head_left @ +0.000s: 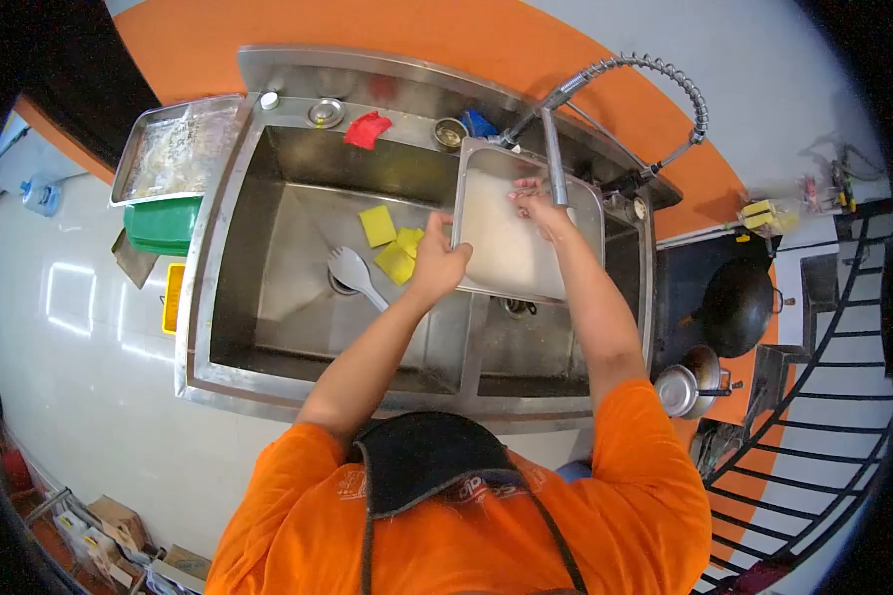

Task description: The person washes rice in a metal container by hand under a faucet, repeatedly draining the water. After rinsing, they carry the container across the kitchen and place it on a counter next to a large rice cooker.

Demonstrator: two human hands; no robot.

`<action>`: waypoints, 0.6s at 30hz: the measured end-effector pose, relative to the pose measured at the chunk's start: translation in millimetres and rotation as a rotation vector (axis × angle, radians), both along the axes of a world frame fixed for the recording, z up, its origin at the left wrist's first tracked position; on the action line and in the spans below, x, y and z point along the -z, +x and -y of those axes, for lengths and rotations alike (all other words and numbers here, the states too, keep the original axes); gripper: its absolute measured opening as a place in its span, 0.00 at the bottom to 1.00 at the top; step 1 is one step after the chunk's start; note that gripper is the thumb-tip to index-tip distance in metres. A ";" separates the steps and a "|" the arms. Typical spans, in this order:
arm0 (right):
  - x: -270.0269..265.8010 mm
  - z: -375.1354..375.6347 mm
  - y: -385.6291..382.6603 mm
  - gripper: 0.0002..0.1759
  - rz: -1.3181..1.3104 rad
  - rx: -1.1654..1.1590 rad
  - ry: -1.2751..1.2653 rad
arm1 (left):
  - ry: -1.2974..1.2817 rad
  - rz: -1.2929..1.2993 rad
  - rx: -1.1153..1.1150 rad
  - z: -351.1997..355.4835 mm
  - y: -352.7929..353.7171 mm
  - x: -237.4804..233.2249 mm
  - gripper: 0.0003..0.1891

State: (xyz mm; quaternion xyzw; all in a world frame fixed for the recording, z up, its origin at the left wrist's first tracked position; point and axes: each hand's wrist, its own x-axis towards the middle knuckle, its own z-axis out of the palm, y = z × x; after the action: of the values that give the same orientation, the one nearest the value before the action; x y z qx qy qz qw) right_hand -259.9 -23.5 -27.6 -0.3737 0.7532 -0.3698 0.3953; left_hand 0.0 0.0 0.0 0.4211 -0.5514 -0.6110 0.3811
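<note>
A rectangular metal tray (pixel 498 294) with whitish, cloudy contents lies over the right basin of a steel sink (pixel 298 238). My left hand (pixel 441 258) grips its left rim, thumb and fingers closed round the edge. Over the tray's upper right part is my right hand (pixel 536 205), under the faucet spout (pixel 556 164), its fingers partly curled and apart, with nothing visible in them. In the left basin, a pale slotted spoon (pixel 352 269) lies beside yellow sponge pieces (pixel 377 226).
A red cloth (pixel 367 129), a small metal bowl (pixel 450 132) and a blue cloth (pixel 478 124) sit on the sink's back ledge. A dirty tray (pixel 179 149) and green tub (pixel 164 225) stand left. At right are a black wok (pixel 737 307) and pots (pixel 677 390).
</note>
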 end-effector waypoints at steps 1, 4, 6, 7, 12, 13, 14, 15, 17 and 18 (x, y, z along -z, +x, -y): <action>-5.0 -0.1 5.8 0.22 -0.053 0.016 -0.008 | 0.019 -0.006 0.010 0.8 -1.1 2.2 0.19; -10.4 -11.0 -6.3 0.22 -0.090 0.014 0.016 | 0.028 -0.060 0.005 -12.0 -13.0 10.5 0.19; -4.1 -7.1 -1.7 0.22 -0.061 -0.002 0.002 | -0.029 -0.032 -0.014 -6.5 -7.3 15.5 0.20; -6.4 -10.3 -1.7 0.22 -0.075 -0.012 0.001 | -0.050 -0.014 -0.024 -6.9 -7.7 15.3 0.20; 15.6 -8.5 -28.7 0.25 -0.333 -0.168 0.012 | 0.006 0.002 0.005 -1.1 -3.1 13.4 0.19; 5.3 -12.5 -28.1 0.25 -0.554 -0.178 0.112 | 0.025 -0.035 0.003 -0.3 -3.8 16.1 0.19; -3.6 -17.7 -25.6 0.25 -0.776 -0.187 0.213 | 0.045 -0.073 0.000 0.5 -5.0 18.5 0.19; -5.0 -25.1 -25.8 0.25 -0.833 -0.264 0.185 | 0.043 -0.081 -0.001 1.2 -6.7 22.9 0.19; -7.0 -43.6 -24.6 0.26 -0.945 -0.418 0.131 | 0.041 -0.097 -0.002 1.3 -10.6 31.6 0.19; -3.8 -53.0 -22.1 0.26 -0.997 -0.396 0.138 | 0.047 -0.107 0.000 1.1 -11.0 30.7 0.19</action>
State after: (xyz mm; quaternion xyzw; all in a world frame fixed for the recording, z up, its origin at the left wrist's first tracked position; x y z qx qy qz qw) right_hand -282.1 29.5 -23.8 -0.6118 0.7872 -0.0160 0.0756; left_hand -11.0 -1.1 -30.7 0.3967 -0.5157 -0.6455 0.4000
